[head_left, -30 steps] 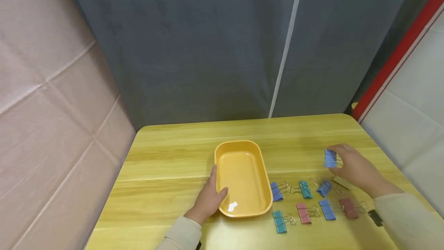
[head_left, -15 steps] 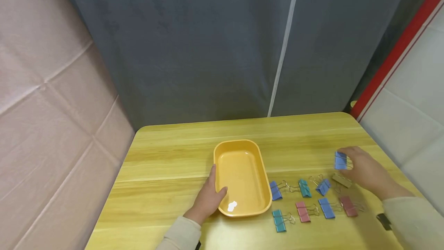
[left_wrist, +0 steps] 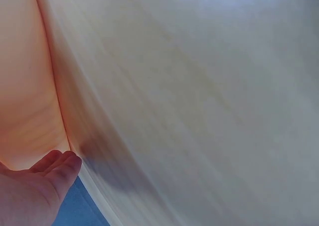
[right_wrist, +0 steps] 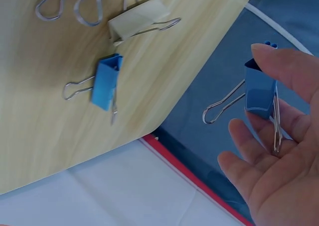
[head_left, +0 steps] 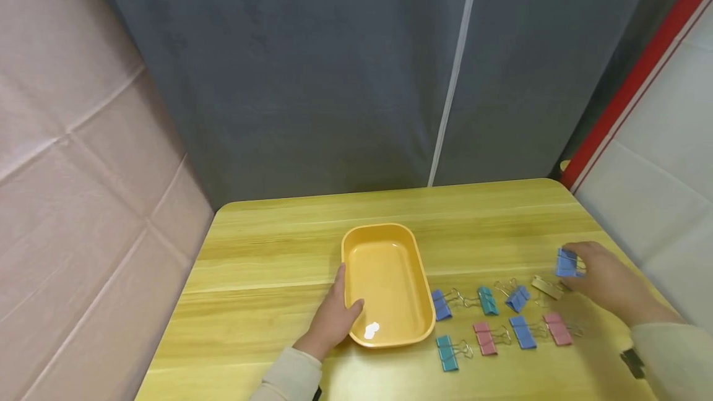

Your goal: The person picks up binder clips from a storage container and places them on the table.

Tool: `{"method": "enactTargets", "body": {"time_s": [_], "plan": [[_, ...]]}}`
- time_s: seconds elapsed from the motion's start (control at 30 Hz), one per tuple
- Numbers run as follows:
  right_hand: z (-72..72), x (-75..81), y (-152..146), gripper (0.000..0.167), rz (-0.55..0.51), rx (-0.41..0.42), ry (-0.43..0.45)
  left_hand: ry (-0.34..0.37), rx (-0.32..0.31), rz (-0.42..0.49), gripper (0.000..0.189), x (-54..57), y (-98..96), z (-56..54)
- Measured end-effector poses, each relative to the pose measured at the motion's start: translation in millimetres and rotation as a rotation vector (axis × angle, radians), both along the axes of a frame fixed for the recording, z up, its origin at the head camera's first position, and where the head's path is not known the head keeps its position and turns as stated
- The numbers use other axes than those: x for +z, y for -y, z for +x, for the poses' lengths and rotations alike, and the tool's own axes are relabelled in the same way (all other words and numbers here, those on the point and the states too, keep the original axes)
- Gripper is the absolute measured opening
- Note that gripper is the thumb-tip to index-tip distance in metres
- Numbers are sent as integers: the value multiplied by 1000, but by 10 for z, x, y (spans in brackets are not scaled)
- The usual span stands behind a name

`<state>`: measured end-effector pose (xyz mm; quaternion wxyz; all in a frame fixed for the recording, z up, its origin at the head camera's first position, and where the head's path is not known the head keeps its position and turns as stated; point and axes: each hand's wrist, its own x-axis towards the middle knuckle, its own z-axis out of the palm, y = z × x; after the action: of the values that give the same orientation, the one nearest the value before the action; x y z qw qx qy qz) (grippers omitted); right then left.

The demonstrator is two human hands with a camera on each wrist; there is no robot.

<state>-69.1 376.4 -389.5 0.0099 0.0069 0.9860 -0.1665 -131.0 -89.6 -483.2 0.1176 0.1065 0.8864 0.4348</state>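
Observation:
My left hand (head_left: 333,315) holds the left side of a yellow tray (head_left: 426,283), thumb over the rim and fingers along the outer wall. In the left wrist view, the left fingers (left_wrist: 62,169) lie against the orange-looking wall of the tray (left_wrist: 25,76). At the table's right side, my right hand (head_left: 609,280) pinches a blue binder clip (head_left: 566,262) above the tabletop. The right wrist view shows this binder clip (right_wrist: 260,92) between thumb and fingers, its wire handles spread. Another blue binder clip (right_wrist: 105,81) stands on the table nearby, beside a pale yellow binder clip (right_wrist: 139,19).
Right of the tray lie several binder clips in two rough rows: teal (head_left: 447,353), pink (head_left: 485,339), blue (head_left: 523,332) and others. A dark curtain (head_left: 312,79) hangs behind the wooden table (head_left: 267,252). White sheeting (head_left: 663,190) borders the right edge.
My right hand has moved rightward and slightly nearer with the blue binder clip. The rightmost pink clip is out of its shadow. My left hand has stayed on the tray.

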Motion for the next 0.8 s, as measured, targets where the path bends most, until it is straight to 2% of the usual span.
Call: {"method": "enactTargets", "body": {"time_s": [0.3,0.8], "plan": [[48,-60,-129,64,46,-17,32,4,-4,-3,84,5,-1,-7],[169,-248,-279,60,41,-28,49,7,-1,-11,83,21,-2,-4]]}}
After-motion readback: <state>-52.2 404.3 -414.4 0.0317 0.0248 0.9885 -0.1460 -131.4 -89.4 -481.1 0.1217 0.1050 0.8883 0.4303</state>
